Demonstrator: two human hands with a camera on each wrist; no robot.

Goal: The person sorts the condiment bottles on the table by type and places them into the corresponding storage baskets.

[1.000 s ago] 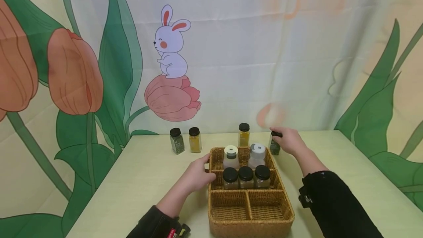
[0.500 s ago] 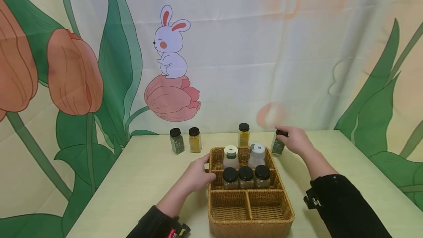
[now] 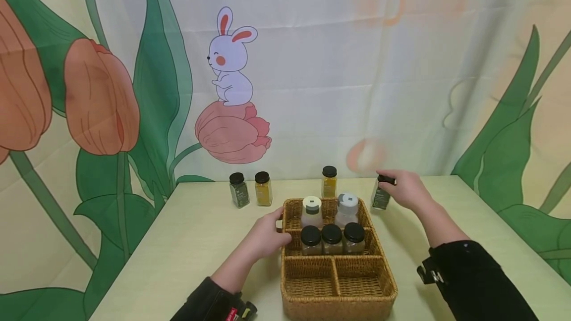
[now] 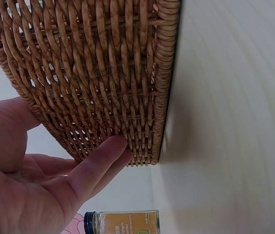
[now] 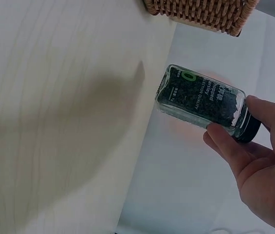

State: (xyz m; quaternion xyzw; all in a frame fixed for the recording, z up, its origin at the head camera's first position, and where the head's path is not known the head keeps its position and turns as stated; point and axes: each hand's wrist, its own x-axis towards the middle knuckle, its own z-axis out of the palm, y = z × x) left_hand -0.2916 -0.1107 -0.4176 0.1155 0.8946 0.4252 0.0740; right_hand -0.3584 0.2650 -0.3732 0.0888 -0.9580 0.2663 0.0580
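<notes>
In the head view my right hand (image 3: pixel 407 189) holds a spice jar (image 3: pixel 380 196) by its black cap, near the basket's back right corner. Dark green flakes fill this glass jar (image 5: pixel 200 95), and its label reads chopped parsley. Whether its base touches the table cannot be told. My left hand (image 3: pixel 265 234) grips the left wall of a divided wicker basket (image 3: pixel 339 307), thumb over the rim. In the left wrist view its fingers (image 4: pixel 98 163) lie against the woven outside. Two white-capped bottles (image 3: pixel 312 212) stand in the back compartment, several black-capped jars (image 3: pixel 332 240) in the middle one.
Behind the basket stands a yellow spice jar (image 3: pixel 329 182). Left of it, near the table's back edge, are a green jar (image 3: pixel 240 191) and another yellow jar (image 3: pixel 263 189). A printed curtain (image 3: pixel 312 88) hangs behind the pale table (image 3: pixel 178 261).
My right hand has moved the parsley jar to the right, away from the basket's back corner. The left hand and the basket have stayed in place.
</notes>
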